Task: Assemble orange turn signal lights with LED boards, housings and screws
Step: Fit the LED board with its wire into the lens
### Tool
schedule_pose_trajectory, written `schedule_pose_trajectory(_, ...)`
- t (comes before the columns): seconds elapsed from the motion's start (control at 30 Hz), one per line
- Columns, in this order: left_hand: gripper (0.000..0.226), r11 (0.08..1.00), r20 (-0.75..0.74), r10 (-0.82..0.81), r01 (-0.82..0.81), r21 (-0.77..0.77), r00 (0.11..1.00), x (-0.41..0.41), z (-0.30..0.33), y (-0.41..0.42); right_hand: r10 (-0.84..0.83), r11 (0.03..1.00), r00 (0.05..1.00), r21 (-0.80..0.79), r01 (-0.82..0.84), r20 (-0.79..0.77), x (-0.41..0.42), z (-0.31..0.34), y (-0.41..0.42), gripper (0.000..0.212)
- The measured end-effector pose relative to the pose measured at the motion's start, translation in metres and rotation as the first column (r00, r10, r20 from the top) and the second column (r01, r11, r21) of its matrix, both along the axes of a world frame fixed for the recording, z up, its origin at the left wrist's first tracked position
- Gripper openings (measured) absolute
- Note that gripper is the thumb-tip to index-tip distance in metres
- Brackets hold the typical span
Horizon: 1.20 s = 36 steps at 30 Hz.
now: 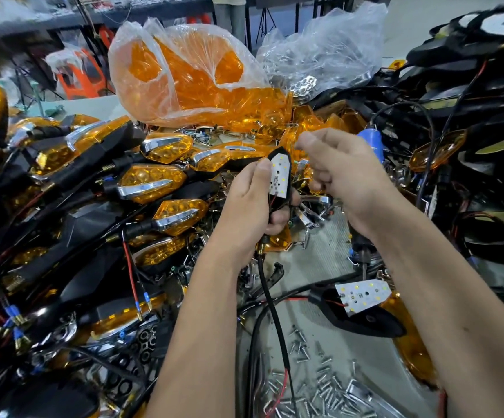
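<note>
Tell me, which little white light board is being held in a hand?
The LED board sitting in the black housing that the left hand grips. The other board lies on the table, untouched.

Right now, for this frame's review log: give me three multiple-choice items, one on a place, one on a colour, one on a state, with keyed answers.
1. Where does the pile of loose screws lie?
A. at the near edge, between the two forearms
B. inside the clear bag
C. on the orange stool

2. What colour is the LED board in the held housing?
A. green
B. white
C. black

3. What is the left hand doing?
A. resting flat on the table
B. hanging idle
C. gripping the housing, thumb on the board's edge

Answers:
1 A, the screws are scattered low in the view between the arms.
2 B, the board's face is white with small yellow LEDs.
3 C, the fingers wrap the black housing and the thumb presses beside the board.
</note>
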<state>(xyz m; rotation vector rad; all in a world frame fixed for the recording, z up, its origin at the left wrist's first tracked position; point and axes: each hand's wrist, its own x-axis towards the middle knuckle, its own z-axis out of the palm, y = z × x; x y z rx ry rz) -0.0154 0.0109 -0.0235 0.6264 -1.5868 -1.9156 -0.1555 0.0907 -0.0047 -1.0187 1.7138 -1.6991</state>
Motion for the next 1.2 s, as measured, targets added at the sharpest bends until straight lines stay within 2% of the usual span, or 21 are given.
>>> schedule_pose_trajectory(0.13,0.041,0.998,-0.004,-0.058,0.058,0.012,0.998,0.0,0.0,0.005,0.122,0.993,0.986,0.022,-0.12,-0.117,0.007,-0.003,-0.001,0.018)
schedule_pose_trajectory(0.27,0.042,0.993,-0.035,-0.111,0.112,0.04,0.993,-0.001,0.0,0.004,0.053,0.998,0.982,-0.006,-0.055,-0.18,0.004,-0.004,-0.002,0.022)
schedule_pose_trajectory(0.37,0.018,0.989,0.003,-0.135,0.135,-0.053,0.991,0.001,0.0,0.002,-0.009,1.0,0.971,-0.031,0.001,-0.24,0.002,-0.004,-0.002,0.023)
schedule_pose_trajectory(0.5,0.009,0.982,0.085,-0.077,0.09,-0.166,0.993,0.004,-0.001,0.001,-0.001,0.997,0.968,-0.069,-0.017,-0.251,0.003,-0.003,0.001,0.022)
schedule_pose_trajectory(0.57,0.014,0.982,0.103,-0.058,0.076,-0.175,0.993,0.004,-0.001,0.001,-0.004,0.995,0.967,-0.099,-0.022,-0.253,0.004,-0.002,0.001,0.021)
schedule_pose_trajectory(0.73,0.024,0.985,0.097,-0.044,0.059,-0.161,0.994,0.004,-0.001,0.003,0.072,0.991,0.956,-0.084,-0.1,-0.286,0.004,0.004,0.007,0.019)
schedule_pose_trajectory(0.87,0.023,0.987,0.087,-0.052,0.064,-0.149,0.995,0.004,0.0,0.003,0.045,0.993,0.938,-0.088,-0.08,-0.344,0.006,0.007,0.009,0.018)
schedule_pose_trajectory(1.07,0.007,0.988,0.009,-0.087,0.087,-0.125,0.996,0.007,0.003,0.003,0.043,0.992,0.91,-0.094,-0.089,-0.411,0.009,0.01,0.009,0.017)
schedule_pose_trajectory(1.2,0.019,0.989,-0.048,-0.135,0.131,-0.068,0.99,0.007,0.006,0.006,0.038,0.993,0.91,-0.089,-0.082,-0.414,0.007,0.011,0.01,0.017)
